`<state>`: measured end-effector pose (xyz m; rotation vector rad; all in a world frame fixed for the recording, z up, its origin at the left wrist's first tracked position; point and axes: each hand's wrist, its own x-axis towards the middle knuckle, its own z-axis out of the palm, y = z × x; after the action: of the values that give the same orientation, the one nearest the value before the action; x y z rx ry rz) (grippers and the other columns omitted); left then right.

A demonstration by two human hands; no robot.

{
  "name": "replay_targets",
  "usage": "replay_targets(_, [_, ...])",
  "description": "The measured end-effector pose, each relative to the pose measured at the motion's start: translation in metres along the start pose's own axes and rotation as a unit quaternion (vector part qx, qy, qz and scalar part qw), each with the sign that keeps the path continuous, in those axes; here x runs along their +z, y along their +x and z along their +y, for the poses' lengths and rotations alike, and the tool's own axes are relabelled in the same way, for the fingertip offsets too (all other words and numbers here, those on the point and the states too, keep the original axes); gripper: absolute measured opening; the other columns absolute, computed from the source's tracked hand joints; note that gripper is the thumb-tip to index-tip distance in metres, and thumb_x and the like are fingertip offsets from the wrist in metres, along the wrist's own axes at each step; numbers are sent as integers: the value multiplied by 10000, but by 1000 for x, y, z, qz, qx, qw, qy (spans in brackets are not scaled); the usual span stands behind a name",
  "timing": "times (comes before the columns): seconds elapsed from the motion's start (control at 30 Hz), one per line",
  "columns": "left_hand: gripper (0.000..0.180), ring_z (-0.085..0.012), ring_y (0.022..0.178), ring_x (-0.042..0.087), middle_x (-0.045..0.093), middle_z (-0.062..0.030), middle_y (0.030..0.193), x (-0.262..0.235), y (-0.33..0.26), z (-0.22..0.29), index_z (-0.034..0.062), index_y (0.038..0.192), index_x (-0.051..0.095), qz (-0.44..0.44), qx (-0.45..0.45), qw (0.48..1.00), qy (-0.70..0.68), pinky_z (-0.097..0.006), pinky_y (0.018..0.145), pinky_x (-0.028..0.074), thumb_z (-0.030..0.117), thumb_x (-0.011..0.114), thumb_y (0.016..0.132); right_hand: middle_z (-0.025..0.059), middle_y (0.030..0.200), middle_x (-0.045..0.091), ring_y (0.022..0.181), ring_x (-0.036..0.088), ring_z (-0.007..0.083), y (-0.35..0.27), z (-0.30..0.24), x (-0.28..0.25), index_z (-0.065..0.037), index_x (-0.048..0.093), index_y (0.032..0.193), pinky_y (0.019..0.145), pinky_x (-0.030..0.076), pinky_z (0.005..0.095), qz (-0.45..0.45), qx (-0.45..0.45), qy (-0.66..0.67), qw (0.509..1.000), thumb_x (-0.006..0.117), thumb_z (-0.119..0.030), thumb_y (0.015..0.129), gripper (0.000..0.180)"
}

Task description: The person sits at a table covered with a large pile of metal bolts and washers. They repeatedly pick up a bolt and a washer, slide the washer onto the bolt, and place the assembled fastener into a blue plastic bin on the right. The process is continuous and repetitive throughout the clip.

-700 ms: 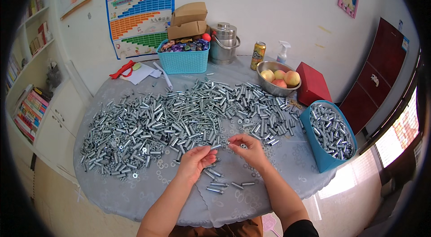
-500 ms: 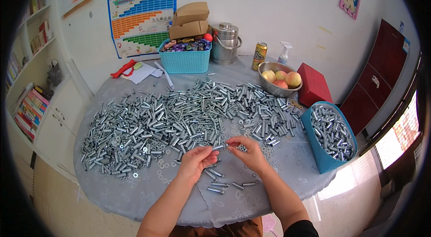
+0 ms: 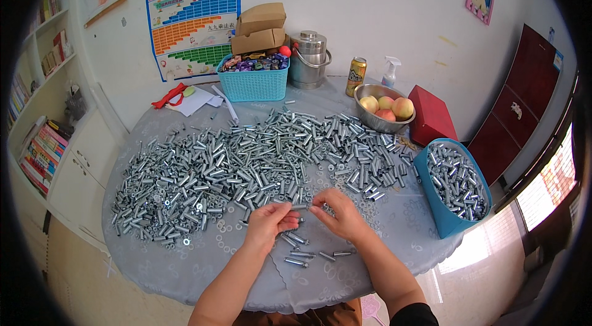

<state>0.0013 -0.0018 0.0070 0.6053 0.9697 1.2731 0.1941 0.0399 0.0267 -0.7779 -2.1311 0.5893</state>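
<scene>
My left hand (image 3: 266, 222) pinches a shiny metal expansion bolt (image 3: 299, 207) between thumb and fingers, held level just above the table. At the bolt's right end, the thumb and forefinger of my right hand (image 3: 339, 215) are pinched together; whatever small part they grip is too small to make out. Beyond both hands spreads a wide heap of loose bolts, sleeves and washers (image 3: 240, 172). Close to my wrists, several bolts with nuts (image 3: 297, 262) lie on the grey tablecloth (image 3: 246, 273).
To the right stands a blue bin (image 3: 441, 218) full of metal sleeves. Behind the heap are a steel bowl (image 3: 383, 124) of fruit, a red box (image 3: 431, 116), a drink can (image 3: 356, 77), a spray bottle (image 3: 390, 72), a steel pot (image 3: 308, 61) and a turquoise basket (image 3: 254, 86).
My right fingertips have shifted slightly down at the bolt's right end. My left hand keeps its grip in nearly the same place.
</scene>
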Motion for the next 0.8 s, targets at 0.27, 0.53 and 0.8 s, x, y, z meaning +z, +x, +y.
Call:
replay_targets(0.27, [173,-173,681,631,645,-163,862,4,-3,-1,-38,932,593,-28,22,999,-28,-272,640,551,117,600,855,42,695,582,697,535,105,-5,3,10,16,609,819,669,442,264,37,253,194,947,467,-218,934,296])
replay_targets(0.53, [165,-173,686,630,643,-155,868,1,-1,1,-32,934,593,9,41,997,-66,-274,666,545,113,598,856,44,808,581,742,531,112,-3,-6,4,15,593,1039,697,438,250,-59,217,224,948,449,-160,925,253])
replay_targets(0.8, [145,-169,687,631,643,-159,875,2,1,-1,-20,935,587,12,39,997,-61,-271,656,547,104,589,860,42,825,578,729,518,110,-2,-6,1,-6,578,1109,695,438,251,-50,209,258,942,446,-148,916,273])
